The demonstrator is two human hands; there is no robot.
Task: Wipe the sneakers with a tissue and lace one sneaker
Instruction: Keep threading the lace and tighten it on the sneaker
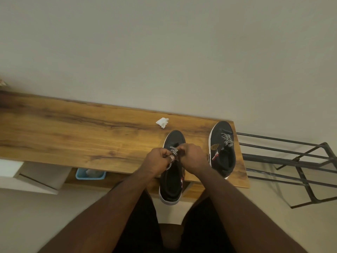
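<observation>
Lacing step in hand: left hand point(160, 157) and right hand point(193, 156) each pinch lace point(173, 152) over near sneaker point(172, 179). Tissue point(162, 122) set aside on tabletop point(73, 136). Next, likely: thread next eyelet, keep tension even.

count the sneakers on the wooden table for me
2. One sneaker lies at the table's near edge, heel overhanging, both hands at its lace. The other sneaker sits by the right end.

Dim, warm, even indoor light; soft shadows. Slight overall blur. Wide-angle bending of the surface point(73, 132) toward 9 o'clock.
</observation>
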